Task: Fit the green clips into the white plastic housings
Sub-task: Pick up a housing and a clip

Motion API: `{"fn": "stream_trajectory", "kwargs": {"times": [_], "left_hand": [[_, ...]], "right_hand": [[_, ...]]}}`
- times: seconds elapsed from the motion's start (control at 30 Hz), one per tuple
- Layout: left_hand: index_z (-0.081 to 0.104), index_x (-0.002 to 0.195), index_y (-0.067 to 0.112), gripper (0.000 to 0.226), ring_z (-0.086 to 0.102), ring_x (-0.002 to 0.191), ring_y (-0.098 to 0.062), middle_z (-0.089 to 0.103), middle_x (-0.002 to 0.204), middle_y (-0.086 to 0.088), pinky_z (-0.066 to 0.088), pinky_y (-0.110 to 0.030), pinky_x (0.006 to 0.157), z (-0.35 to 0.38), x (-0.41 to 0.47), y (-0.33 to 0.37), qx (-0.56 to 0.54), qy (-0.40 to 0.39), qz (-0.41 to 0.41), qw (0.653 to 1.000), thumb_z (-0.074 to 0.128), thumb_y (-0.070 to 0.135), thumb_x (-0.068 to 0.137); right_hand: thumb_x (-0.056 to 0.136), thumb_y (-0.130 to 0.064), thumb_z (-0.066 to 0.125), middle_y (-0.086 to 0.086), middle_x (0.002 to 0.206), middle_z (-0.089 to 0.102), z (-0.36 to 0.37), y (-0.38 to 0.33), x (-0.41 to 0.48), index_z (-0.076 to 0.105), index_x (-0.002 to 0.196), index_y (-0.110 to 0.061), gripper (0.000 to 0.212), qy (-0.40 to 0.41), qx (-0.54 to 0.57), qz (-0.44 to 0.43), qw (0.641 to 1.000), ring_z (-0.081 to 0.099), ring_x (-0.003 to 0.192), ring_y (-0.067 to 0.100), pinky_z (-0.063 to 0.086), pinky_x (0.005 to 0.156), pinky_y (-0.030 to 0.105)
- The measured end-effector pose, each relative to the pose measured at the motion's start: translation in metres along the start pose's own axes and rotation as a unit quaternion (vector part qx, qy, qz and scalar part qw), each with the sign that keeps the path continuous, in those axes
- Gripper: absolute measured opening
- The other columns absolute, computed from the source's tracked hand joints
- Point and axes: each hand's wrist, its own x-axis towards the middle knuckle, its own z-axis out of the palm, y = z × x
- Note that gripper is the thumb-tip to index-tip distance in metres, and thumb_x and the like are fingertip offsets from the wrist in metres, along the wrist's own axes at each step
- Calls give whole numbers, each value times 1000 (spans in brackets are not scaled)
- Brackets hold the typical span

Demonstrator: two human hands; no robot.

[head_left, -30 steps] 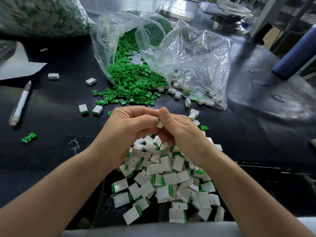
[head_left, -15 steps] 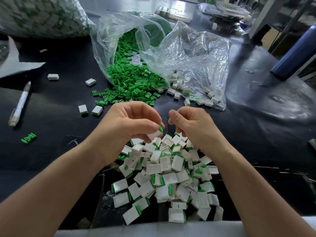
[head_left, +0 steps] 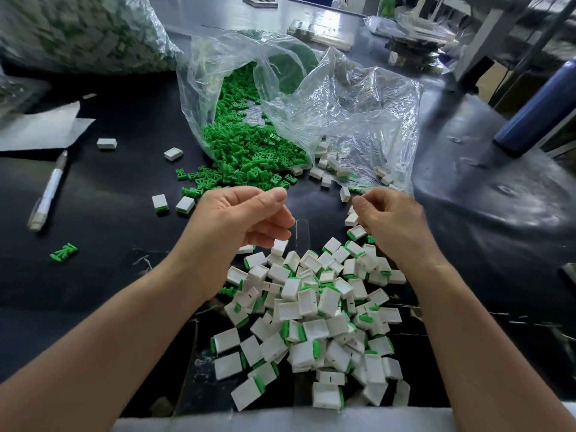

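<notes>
White housings filled with green are heaped at the near edge of the table, so much is judged done. Loose green clips spilled from a plastic bag and bare housings beside them are left. The left hand is loosely curled, nothing gripped; whether anything is pinched by the curled right hand cannot be told. A pen lies well left, obstructing nothing.

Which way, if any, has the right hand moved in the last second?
Yes. The right hand has shifted right and slightly farther out, from above the pile of housings toward the near edge of the clear bag.
</notes>
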Motion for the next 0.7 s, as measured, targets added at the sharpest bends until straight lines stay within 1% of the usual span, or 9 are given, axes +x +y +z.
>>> {"fn": "stream_trajectory", "kwargs": {"times": [0.07, 0.13, 0.23, 0.3, 0.43, 0.5, 0.57, 0.63, 0.7], "left_hand": [[69, 58, 10, 32, 64, 57, -14, 70, 66, -5, 50, -18, 51, -1, 0, 0, -4, 5, -1, 1000, 63, 42, 57], [68, 59, 10, 31, 64, 56, -14, 70, 66, -6, 50, -18, 50, -1, 0, -1, -8, 15, -1, 1000, 62, 40, 60], [67, 60, 9, 30, 63, 55, -13, 70, 66, -5, 49, -17, 49, -1, 1, -2, -9, 36, -3, 999, 60, 38, 64], [66, 60, 10, 29, 63, 53, -12, 69, 65, -4, 48, -17, 48, -1, 3, -1, -16, 49, -6, 999, 60, 39, 63], [66, 60, 11, 29, 62, 52, -12, 69, 64, -4, 47, -16, 47, -2, 3, -1, -22, 56, -9, 998, 60, 39, 63], [66, 60, 11, 29, 62, 51, -12, 69, 64, -4, 47, -16, 47, -2, 3, -1, -21, 58, -10, 998, 60, 39, 64], [66, 59, 11, 29, 62, 52, -12, 69, 64, -3, 47, -17, 47, -2, 4, -1, -19, 58, -11, 998, 60, 39, 65], [66, 59, 12, 28, 62, 51, -11, 69, 64, -3, 47, -16, 47, -2, 4, -1, -15, 59, -12, 998, 60, 38, 65], [65, 61, 11, 27, 62, 51, -11, 69, 64, -3, 47, -16, 47, -2, 4, -1, -12, 60, -14, 998, 59, 37, 65]], "right_hand": [[89, -31, 56, -5, 73, 60, -1, -1, 2, 61, 79, -23, 14, 3, -7, 6, 1000, 56, 75, 15, 46, 72, 28], [89, -29, 56, -4, 79, 60, -1, -4, 5, 64, 88, -24, 9, 5, -23, 10, 1000, 57, 81, 16, 46, 79, 31], [89, -26, 54, 0, 92, 64, 2, -8, 14, 67, 105, -25, 20, -9, -64, 7, 998, 58, 92, 18, 44, 86, 31], [90, -27, 53, 2, 107, 65, 5, -10, 19, 64, 114, -26, 26, -36, -90, 13, 995, 57, 103, 20, 44, 93, 33], [91, -29, 50, 3, 122, 61, 13, -10, 27, 58, 123, -28, 33, -89, -147, 24, 985, 54, 112, 24, 42, 99, 39], [92, -29, 49, 6, 123, 60, 16, -9, 30, 57, 124, -25, 33, -98, -175, 19, 980, 54, 112, 26, 41, 99, 40], [92, -28, 49, 7, 119, 62, 18, -9, 30, 62, 118, -22, 29, -92, -189, 8, 978, 55, 109, 27, 42, 98, 39], [90, -25, 52, 6, 108, 67, 18, -8, 29, 67, 106, -21, 22, -64, -169, -7, 983, 58, 102, 26, 45, 93, 37], [89, -23, 55, 1, 95, 67, 16, -7, 28, 67, 97, -22, 15, -26, -119, -19, 992, 59, 90, 20, 47, 82, 31]]}}
